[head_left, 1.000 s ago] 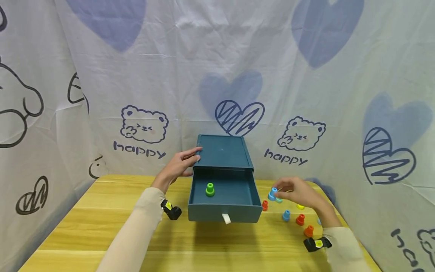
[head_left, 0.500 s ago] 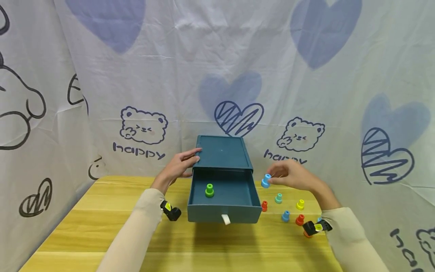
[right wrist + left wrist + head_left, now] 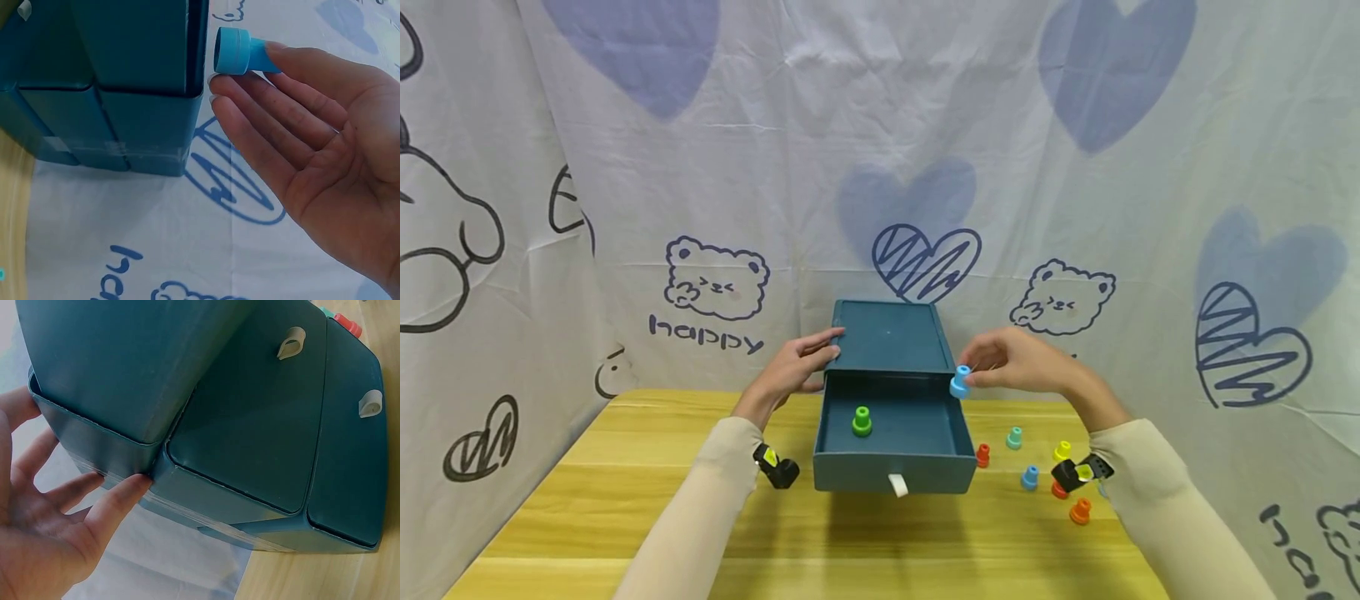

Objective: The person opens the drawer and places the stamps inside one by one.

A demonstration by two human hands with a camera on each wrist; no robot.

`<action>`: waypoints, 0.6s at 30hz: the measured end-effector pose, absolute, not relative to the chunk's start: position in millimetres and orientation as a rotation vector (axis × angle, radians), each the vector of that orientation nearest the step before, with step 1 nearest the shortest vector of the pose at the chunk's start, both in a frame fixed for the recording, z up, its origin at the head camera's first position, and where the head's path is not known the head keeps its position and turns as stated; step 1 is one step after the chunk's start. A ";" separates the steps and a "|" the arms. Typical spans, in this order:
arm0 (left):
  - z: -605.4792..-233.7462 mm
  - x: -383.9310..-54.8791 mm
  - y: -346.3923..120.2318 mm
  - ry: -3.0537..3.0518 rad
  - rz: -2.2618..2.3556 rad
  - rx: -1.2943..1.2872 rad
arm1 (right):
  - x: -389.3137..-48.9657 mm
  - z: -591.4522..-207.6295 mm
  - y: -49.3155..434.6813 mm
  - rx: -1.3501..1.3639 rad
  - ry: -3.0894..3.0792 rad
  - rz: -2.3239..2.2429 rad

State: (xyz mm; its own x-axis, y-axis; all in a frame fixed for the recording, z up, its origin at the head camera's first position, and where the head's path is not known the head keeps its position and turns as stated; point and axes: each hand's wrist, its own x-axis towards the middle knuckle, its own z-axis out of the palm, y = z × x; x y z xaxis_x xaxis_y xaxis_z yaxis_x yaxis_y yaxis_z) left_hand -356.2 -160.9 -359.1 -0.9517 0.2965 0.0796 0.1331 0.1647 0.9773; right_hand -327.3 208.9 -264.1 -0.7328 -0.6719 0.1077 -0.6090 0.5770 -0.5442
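A dark teal drawer cabinet (image 3: pixel 891 335) stands at the back of the table, its top drawer (image 3: pixel 857 475) pulled out. Inside that drawer a green flanged plastic peg (image 3: pixel 862 422) stands upright. My left hand (image 3: pixel 784 371) rests its extended fingers against the cabinet's left side; in the left wrist view the fingertips touch the side wall near the edge of the top compartment. My right hand (image 3: pixel 1022 360) pinches a light blue flanged peg (image 3: pixel 960 383) between thumb and fingers, at the drawer's right rear corner. The right wrist view shows the blue peg's (image 3: pixel 232 51) wide hollow end facing the cabinet.
Right of the cabinet, several similar pegs stand on the wooden table (image 3: pixel 647 500): a red peg (image 3: pixel 982 455), a teal peg (image 3: pixel 1014 437), a blue peg (image 3: pixel 1030 477), a yellow peg (image 3: pixel 1062 451) and an orange peg (image 3: pixel 1080 512). A printed cloth (image 3: pixel 820 208) hangs behind.
My right hand has lifted the light blue peg from among the others and carried it up and left to the drawer's edge. The left hand stays at the cabinet.
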 end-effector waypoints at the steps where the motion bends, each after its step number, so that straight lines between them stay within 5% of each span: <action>1: -359.5 -356.3 -161.0 2.295 1.903 0.427 | -327.5 -262.1 205.8 -1.101 2.675 -0.866; 18: -359.4 -356.6 -161.5 2.304 1.894 0.434 | -328.5 -250.8 150.5 -1.191 2.584 -0.759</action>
